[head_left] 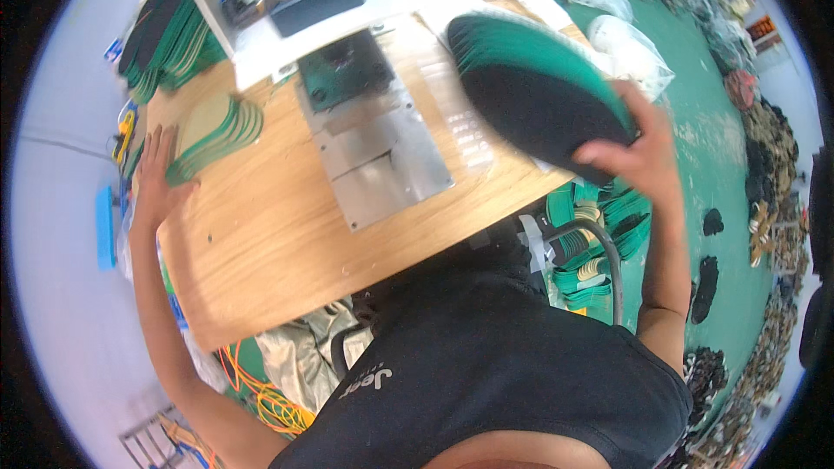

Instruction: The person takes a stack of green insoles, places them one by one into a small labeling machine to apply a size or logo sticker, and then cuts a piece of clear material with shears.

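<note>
At the far left of the desk [261, 269], a tall stack of dark and green sole-shaped pieces [169, 39] is leaned over in overlapping layers, probably so that the edges remain reachable. Nearer, the left hand [159, 187] is placed at the desk's left edge. Its grip is released, with fingers extended and thumb spread about the near end of a beige fanned stack [213, 126]; whether contact is made cannot be told. The fanning appears to expose each green edge for separation.

At the far centre, a white machine housing [204, 0] is set on the desk. A metal plate [387, 174] is extended from it toward the near edge, presumably as a level support in front of the machine.

To the right, a clear plastic sheet [469, 126] is laid beside the plate. Above it, a thick green-edged stack [539, 108] is held tilted, black face upward, by the right hand [647, 152]. The grip is closed on its right end, the thumb pressed across the face, likely to keep the layers together. Below the desk's right edge, further green bundles [578, 282] are kept, apparently within reach.
</note>
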`<control>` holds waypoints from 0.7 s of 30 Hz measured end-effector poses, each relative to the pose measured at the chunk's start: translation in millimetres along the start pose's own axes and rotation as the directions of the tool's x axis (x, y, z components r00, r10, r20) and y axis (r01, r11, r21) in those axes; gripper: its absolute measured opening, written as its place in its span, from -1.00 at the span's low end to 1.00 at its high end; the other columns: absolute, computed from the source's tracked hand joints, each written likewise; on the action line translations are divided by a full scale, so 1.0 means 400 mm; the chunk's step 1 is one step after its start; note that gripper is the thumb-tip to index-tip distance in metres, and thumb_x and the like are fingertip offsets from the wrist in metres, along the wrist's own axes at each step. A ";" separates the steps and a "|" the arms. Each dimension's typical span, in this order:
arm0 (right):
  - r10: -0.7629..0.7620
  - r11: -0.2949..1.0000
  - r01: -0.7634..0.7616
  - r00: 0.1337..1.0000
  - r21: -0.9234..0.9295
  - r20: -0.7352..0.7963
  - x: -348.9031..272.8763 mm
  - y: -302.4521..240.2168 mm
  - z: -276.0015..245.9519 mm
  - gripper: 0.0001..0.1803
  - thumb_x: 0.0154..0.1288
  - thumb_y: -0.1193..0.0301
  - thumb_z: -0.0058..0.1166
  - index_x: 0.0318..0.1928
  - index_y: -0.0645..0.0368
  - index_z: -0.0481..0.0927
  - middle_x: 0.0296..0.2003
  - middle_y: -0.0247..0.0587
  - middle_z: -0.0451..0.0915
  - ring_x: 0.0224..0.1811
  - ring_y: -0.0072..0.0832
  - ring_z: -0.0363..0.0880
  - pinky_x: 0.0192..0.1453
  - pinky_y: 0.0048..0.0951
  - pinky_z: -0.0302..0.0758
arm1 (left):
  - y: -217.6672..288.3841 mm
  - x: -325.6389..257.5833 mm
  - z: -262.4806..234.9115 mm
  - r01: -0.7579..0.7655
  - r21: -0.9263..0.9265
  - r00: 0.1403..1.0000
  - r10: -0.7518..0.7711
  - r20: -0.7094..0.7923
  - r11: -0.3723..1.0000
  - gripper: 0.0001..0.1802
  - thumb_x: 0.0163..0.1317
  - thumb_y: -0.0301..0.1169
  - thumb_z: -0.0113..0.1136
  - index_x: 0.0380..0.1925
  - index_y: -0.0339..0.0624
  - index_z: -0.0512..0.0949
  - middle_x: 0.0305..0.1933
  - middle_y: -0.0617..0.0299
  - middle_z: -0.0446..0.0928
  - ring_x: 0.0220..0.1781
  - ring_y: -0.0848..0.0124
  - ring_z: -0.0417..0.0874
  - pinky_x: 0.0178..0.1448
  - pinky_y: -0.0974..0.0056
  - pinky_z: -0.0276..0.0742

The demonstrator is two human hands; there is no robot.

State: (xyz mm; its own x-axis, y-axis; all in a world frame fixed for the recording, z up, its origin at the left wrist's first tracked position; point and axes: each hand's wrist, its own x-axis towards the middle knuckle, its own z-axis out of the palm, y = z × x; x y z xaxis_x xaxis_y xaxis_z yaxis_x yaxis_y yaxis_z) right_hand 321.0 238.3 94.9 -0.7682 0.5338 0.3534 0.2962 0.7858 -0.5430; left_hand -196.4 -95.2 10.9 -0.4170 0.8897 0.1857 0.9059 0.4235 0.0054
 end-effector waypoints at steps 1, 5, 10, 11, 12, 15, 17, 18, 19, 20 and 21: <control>0.136 0.990 -0.133 0.988 0.046 -0.069 0.005 0.036 -0.038 -0.39 -0.14 0.19 0.47 -0.09 0.25 0.57 -0.25 -0.26 0.64 -0.23 -0.53 0.60 -0.06 -0.45 0.51 | 0.005 0.021 -0.009 0.005 0.031 0.999 -0.006 0.051 1.000 0.10 -0.31 -0.32 0.43 0.38 -0.04 0.15 0.44 -0.03 0.11 0.49 0.03 0.07 0.48 0.05 0.01; 0.336 0.913 -0.293 0.935 0.284 -0.113 0.118 0.259 -0.112 -0.39 0.12 0.11 0.28 0.02 0.33 0.50 -0.24 -0.20 0.62 -0.31 -0.58 0.60 -0.25 -0.57 0.54 | -0.004 0.111 -0.010 -0.001 -0.068 0.985 0.013 0.170 0.998 0.08 -0.37 -0.29 0.44 0.33 -0.09 0.22 0.28 -0.09 0.35 0.34 -0.02 0.31 0.38 0.01 0.21; 0.430 0.807 -0.447 0.893 0.386 0.135 0.282 0.396 -0.037 -0.28 0.09 -0.01 0.28 0.04 0.37 0.50 -0.23 -0.15 0.63 -0.32 -0.50 0.63 -0.23 -0.55 0.57 | 0.075 0.132 -0.097 0.132 -0.090 0.934 -0.094 0.344 0.987 -0.15 -0.25 -0.35 0.36 0.20 -0.19 0.36 -0.06 -0.16 0.56 -0.04 -0.02 0.59 0.02 0.10 0.47; 0.433 0.831 -0.464 0.886 0.307 0.168 0.300 0.416 -0.016 -0.26 0.07 -0.03 0.28 0.03 0.37 0.51 -0.23 -0.13 0.64 -0.32 -0.48 0.64 -0.22 -0.54 0.57 | 0.069 0.126 -0.108 0.145 -0.118 0.923 -0.091 0.375 0.982 -0.15 -0.24 -0.34 0.35 0.21 -0.19 0.35 -0.04 -0.15 0.56 -0.02 -0.01 0.59 0.04 0.11 0.46; 0.440 0.849 -0.478 0.876 0.224 0.199 0.312 0.439 0.005 -0.25 0.06 -0.05 0.29 0.03 0.38 0.51 -0.23 -0.11 0.64 -0.32 -0.45 0.65 -0.21 -0.53 0.58 | 0.067 0.124 -0.121 0.155 -0.147 0.910 -0.083 0.405 0.977 -0.15 -0.24 -0.34 0.34 0.21 -0.18 0.35 -0.02 -0.14 0.55 0.00 0.01 0.59 0.06 0.13 0.46; 0.474 0.871 -0.491 0.851 0.023 0.227 0.338 0.452 0.034 -0.22 0.02 -0.08 0.30 0.02 0.38 0.53 -0.23 -0.06 0.64 -0.30 -0.38 0.67 -0.19 -0.49 0.59 | 0.027 0.069 -0.157 0.190 -0.267 0.938 -0.094 0.335 0.945 -0.11 -0.26 -0.35 0.31 0.22 -0.33 0.31 0.04 -0.03 0.53 0.09 0.22 0.53 0.20 0.20 0.38; 0.470 0.880 -0.476 0.866 -0.011 0.171 0.337 0.450 0.029 -0.22 0.01 -0.09 0.31 -0.01 0.39 0.55 -0.25 -0.03 0.65 -0.32 -0.35 0.69 -0.23 -0.46 0.61 | 0.061 0.058 -0.187 0.349 -0.393 0.865 -0.131 0.485 0.851 -0.11 -0.25 -0.34 0.31 0.21 -0.40 0.31 0.05 0.01 0.52 0.08 0.30 0.50 0.22 0.24 0.35; 0.478 0.873 -0.487 0.865 0.024 0.155 0.331 0.447 0.013 -0.22 0.01 -0.09 0.30 -0.02 0.40 0.55 -0.26 -0.03 0.65 -0.33 -0.36 0.69 -0.25 -0.47 0.61 | 0.041 0.048 -0.174 0.396 -0.399 0.834 -0.141 0.534 0.827 -0.12 -0.23 -0.33 0.31 0.21 -0.39 0.31 0.06 0.02 0.52 0.08 0.32 0.49 0.22 0.25 0.35; 0.486 0.865 -0.498 0.862 0.062 0.146 0.324 0.422 -0.001 -0.22 0.01 -0.10 0.30 -0.02 0.40 0.55 -0.27 -0.03 0.65 -0.35 -0.37 0.69 -0.26 -0.48 0.62 | 0.050 0.044 -0.169 0.429 -0.409 0.825 -0.164 0.541 0.806 -0.12 -0.22 -0.32 0.32 0.22 -0.40 0.30 0.06 0.01 0.52 0.08 0.32 0.49 0.21 0.26 0.36; 0.494 0.855 -0.508 0.859 0.100 0.136 0.319 0.406 -0.013 -0.22 0.01 -0.10 0.30 -0.03 0.40 0.55 -0.28 -0.03 0.65 -0.37 -0.37 0.69 -0.28 -0.48 0.63 | 0.066 0.041 -0.165 0.461 -0.417 0.815 -0.187 0.548 0.784 -0.11 -0.21 -0.32 0.33 0.22 -0.40 0.29 0.06 0.00 0.51 0.08 0.31 0.49 0.21 0.26 0.36; 0.465 0.853 -0.486 0.874 0.190 0.143 0.306 0.413 -0.032 -0.26 0.06 -0.07 0.27 -0.05 0.40 0.56 -0.29 -0.04 0.66 -0.40 -0.40 0.69 -0.31 -0.52 0.64 | 0.074 0.038 -0.160 0.492 -0.424 0.804 -0.210 0.556 0.760 -0.10 -0.20 -0.31 0.35 0.23 -0.41 0.28 0.06 -0.01 0.51 0.08 0.31 0.50 0.21 0.27 0.36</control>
State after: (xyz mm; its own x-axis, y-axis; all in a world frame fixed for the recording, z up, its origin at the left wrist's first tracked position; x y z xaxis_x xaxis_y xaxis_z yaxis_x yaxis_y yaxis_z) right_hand 283.4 437.6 58.2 -0.6144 0.7873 -0.0528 0.5180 0.3519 -0.7797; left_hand -170.9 -80.1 76.8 -0.5665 0.7214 -0.3984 0.5147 0.6873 0.5125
